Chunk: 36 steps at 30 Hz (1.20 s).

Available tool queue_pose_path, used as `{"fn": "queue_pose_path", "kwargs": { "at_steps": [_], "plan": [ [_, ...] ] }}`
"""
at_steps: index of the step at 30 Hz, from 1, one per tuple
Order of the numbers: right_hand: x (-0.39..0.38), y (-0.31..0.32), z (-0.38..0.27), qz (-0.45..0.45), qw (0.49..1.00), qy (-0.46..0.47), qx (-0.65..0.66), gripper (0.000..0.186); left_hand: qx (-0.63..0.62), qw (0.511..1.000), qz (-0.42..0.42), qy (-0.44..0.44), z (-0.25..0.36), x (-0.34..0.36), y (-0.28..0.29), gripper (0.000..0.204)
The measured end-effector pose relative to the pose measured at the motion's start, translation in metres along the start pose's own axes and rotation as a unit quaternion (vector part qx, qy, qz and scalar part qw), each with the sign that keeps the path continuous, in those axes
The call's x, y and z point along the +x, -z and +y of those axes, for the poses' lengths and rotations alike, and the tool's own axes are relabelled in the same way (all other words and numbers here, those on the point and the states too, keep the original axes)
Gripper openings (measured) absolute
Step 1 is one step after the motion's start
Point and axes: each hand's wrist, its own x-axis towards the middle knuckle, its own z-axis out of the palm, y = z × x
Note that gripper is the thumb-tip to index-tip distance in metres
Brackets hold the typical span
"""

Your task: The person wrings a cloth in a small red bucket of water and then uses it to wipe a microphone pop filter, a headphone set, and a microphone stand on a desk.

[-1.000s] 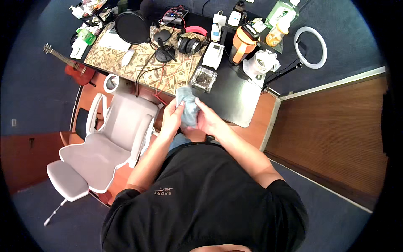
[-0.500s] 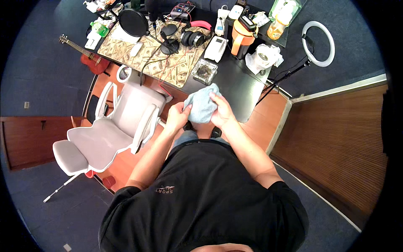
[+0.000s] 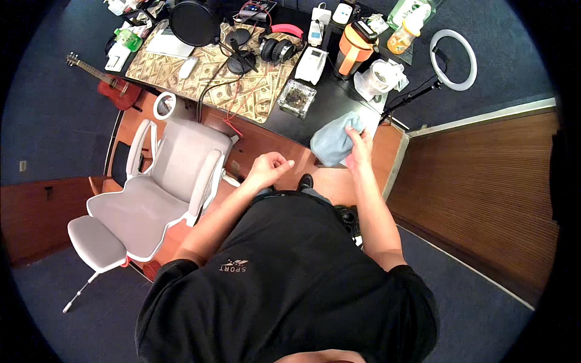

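A light blue cloth (image 3: 332,141) hangs folded from my right hand (image 3: 359,149) at the desk's front right edge, its thumb and fingers pinching the cloth's right side. Apart from the cloth, my left hand (image 3: 269,170) hovers over the floor in front of the desk. Its fingers are curled in loosely with the thumb sticking out, and nothing shows in them. Behind the cloth, on the dark desk (image 3: 290,128), stands a square glass ashtray (image 3: 296,98) with dark contents.
A grey-white swivel chair (image 3: 141,210) stands at left, beside a white bin (image 3: 164,106). The desk also holds a white card-reader-like device (image 3: 311,65), an orange-lidded jug (image 3: 355,51), headphones (image 3: 277,52) and a pop filter (image 3: 195,24). A ring light (image 3: 453,59) rises at right.
My left hand has let go of the cloth and drawn away from it. My right hand has carried the cloth to the right, toward the desk's right end. My body has shifted too.
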Motion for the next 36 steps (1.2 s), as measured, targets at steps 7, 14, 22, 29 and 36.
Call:
{"fn": "queue_pose_path", "kwargs": {
  "at_steps": [7, 14, 22, 29, 36],
  "plan": [
    [-0.012, 0.015, 0.072, -0.062, 0.609, 0.192, -0.767, 0.072, 0.011, 1.0, 0.004, 0.024, -0.041, -0.004, 0.032, 0.036],
    [0.013, 0.021, 0.078, -0.1, 0.612, 0.3, -0.725, 0.041, -0.044, 0.996, 0.04, 0.066, -0.054, -0.014, 0.044, 0.029],
    [0.11, -0.006, 0.068, -0.043, 0.666, 0.295, -0.684, 0.049, -0.099, 0.987, 0.095, 0.086, -0.044, 0.022, 0.003, 0.024],
    [0.061, 0.035, 0.051, -0.256, 0.618, 0.339, -0.661, 0.053, 0.057, 0.969, 0.241, 0.02, 0.014, 0.074, -0.025, 0.044],
    [0.058, 0.082, 0.023, -0.131, 0.64, 0.293, -0.698, 0.049, 0.28, 0.897, 0.341, 0.011, 0.072, 0.151, -0.034, 0.115]
  ]
}}
